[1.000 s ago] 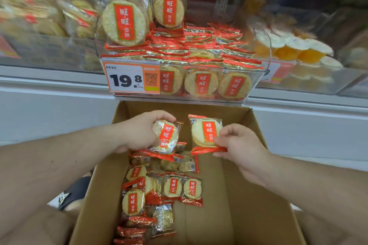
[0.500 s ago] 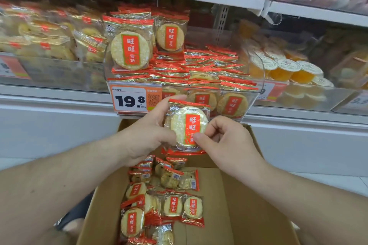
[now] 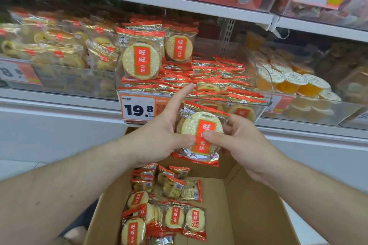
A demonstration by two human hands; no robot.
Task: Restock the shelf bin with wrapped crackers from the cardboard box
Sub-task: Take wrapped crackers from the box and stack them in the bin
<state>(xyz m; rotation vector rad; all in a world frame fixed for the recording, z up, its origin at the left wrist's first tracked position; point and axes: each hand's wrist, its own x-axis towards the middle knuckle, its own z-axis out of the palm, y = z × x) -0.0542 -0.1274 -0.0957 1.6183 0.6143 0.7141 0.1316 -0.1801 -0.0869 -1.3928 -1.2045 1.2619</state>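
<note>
Foil-wrapped pack at centre frame, pinched between both thumbs; left hand with forefinger straight, right hand curled behind. Bin just above, nearly full. Best lifted over its front lip, laid flat on top; box below holds more

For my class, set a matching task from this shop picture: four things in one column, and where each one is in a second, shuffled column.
Things
1. orange and white 19.8 price tag
2. open brown cardboard box
3. round wrapped cracker with red label
4. orange jelly cups with white lids

Places
A. below the hands
B. held between left hand and right hand
C. front of the clear plastic shelf bin
D. right of the bin

Pairs: 1-C, 2-A, 3-B, 4-D
</note>
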